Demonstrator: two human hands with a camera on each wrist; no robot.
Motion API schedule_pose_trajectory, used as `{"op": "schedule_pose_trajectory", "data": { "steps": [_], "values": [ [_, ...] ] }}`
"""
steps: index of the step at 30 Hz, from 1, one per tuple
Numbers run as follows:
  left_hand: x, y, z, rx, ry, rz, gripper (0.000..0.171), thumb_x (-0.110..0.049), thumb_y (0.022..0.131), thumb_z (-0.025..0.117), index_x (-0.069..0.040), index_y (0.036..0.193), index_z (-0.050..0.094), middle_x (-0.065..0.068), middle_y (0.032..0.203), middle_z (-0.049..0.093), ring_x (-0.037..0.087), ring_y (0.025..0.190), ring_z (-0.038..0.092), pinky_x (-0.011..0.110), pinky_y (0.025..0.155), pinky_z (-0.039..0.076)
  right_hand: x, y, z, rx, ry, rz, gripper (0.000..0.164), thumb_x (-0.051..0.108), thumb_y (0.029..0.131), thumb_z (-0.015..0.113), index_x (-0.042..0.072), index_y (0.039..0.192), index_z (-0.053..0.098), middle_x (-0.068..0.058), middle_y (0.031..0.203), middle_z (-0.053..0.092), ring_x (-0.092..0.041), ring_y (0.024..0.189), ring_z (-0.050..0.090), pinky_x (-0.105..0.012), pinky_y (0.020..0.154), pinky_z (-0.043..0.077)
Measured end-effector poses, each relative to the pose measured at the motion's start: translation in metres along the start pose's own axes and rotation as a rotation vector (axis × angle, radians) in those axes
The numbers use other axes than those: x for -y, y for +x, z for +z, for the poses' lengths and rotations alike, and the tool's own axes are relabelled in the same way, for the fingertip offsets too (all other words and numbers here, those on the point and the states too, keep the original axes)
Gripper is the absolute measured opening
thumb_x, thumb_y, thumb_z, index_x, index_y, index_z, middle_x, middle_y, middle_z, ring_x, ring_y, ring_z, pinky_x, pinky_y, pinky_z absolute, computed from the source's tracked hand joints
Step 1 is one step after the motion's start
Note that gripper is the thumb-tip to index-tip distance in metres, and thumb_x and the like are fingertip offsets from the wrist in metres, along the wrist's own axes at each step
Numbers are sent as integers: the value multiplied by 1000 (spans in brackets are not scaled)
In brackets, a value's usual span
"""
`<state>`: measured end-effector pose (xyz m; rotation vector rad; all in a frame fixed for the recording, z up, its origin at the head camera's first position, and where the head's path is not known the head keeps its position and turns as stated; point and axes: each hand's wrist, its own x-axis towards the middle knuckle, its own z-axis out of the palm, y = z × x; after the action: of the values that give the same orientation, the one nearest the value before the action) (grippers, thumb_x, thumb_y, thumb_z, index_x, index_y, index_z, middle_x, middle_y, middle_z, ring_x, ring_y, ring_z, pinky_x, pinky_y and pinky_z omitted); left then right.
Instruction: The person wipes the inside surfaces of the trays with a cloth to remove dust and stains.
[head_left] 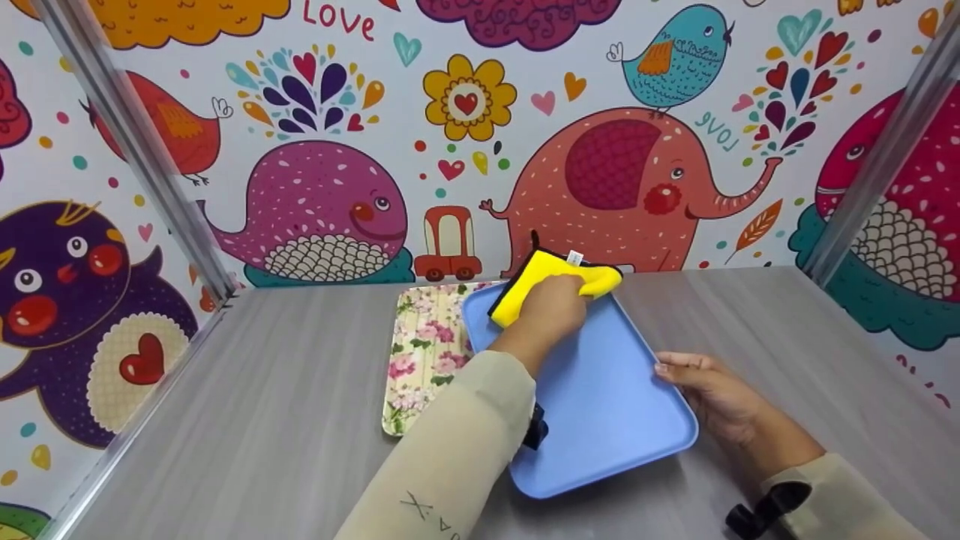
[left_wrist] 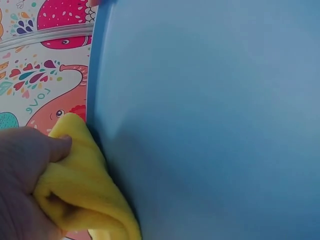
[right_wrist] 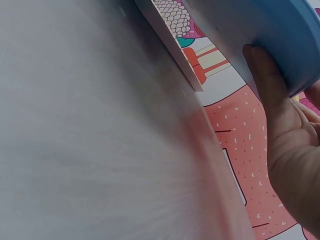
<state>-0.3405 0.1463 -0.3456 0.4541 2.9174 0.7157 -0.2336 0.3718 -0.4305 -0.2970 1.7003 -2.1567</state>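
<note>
A blue rectangular tray (head_left: 611, 397) is held tilted over the table, its near end raised above a shadow. My right hand (head_left: 724, 397) grips its right rim; in the right wrist view the fingers (right_wrist: 265, 75) lie against the underside. At the tray's far end, my left hand (head_left: 553, 309) holds a bunched yellow cloth (head_left: 523, 281) with dark edging and a small white tag. The left wrist view has the cloth (left_wrist: 82, 185) right along the tray's inner rim, with the thumb on top of it.
A floral-patterned tray (head_left: 427, 352) lies on the grey table (head_left: 300, 390), partly covered by the blue tray and the left arm. Behind stands a wall (head_left: 465, 172) printed with cartoon animals, with metal posts (head_left: 142, 157) at the corners. A black strap piece (head_left: 772, 510) sits at the right wrist.
</note>
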Motion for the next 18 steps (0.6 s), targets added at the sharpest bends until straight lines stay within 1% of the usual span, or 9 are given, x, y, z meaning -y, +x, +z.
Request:
{"op": "schedule_pose_trajectory", "data": {
  "steps": [4,7,12,15,18],
  "values": [
    [0,-2,0,43,40,27,42,-32,103,65,-26,144,64,-5,133,68,14,121,59,33,118,44,0,0,-1,-17,0,9,37,8,110,45,20,120,78,2,105,81,-12,92,79,-31,83,64],
    [-1,-4,-2,82,99,75,43,-29,101,67,-26,144,63,-6,133,68,13,121,58,33,119,43,0,0,-1,-31,6,20,37,10,111,45,21,118,79,3,103,81,-13,91,79,-31,82,64],
    [3,-8,-8,148,187,152,50,-20,98,71,-28,147,61,-6,138,66,14,126,56,33,121,42,1,0,-1,-51,-17,39,35,13,111,45,21,120,78,1,105,81,-16,95,79,-35,85,63],
    [7,-11,-12,170,233,193,53,-16,97,72,-28,147,61,-6,139,66,15,126,57,34,122,41,1,0,-1,-64,-30,51,34,14,111,46,21,122,78,1,107,81,-18,96,79,-36,87,63],
    [12,-13,-14,172,275,232,50,-16,97,72,-27,145,63,-6,140,67,15,128,58,34,122,41,1,0,-2,-81,-35,58,32,15,111,48,21,122,78,0,107,81,-18,96,80,-35,86,63]
  ]
}}
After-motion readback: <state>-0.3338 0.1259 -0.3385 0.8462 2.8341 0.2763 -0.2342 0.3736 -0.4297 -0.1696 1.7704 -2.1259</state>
